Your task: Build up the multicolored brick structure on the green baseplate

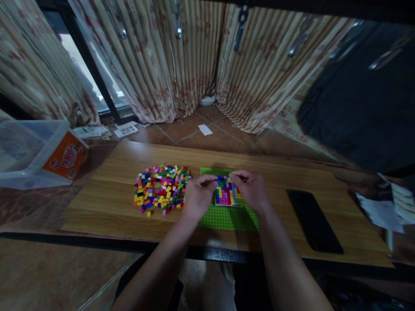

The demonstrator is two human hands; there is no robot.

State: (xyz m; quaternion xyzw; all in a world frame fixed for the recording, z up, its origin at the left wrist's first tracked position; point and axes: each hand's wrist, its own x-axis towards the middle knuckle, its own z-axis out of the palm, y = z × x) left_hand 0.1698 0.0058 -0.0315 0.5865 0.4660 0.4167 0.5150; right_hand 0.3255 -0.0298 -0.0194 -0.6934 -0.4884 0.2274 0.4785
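Note:
A bright green studded baseplate (223, 218) lies on the wooden board, and on it is a low multicoloured build of toy bricks (227, 196). My left hand (200, 194) is at the build's far left corner, thumb and forefinger closed on its edge. At the far right corner my right hand (251, 188) pinches in the same way. Blue bricks (221, 177) show between the two sets of fingertips. My fingers partly cover the build's far edge, so I cannot tell whether a loose brick is held there.
A heap of loose coloured bricks (165, 190) lies left of the baseplate. A black phone-like slab (314, 220) rests on the right of the wooden board (106, 207). Far left stands a clear plastic bin (29, 172) with an orange label; papers (382, 211) lie at right.

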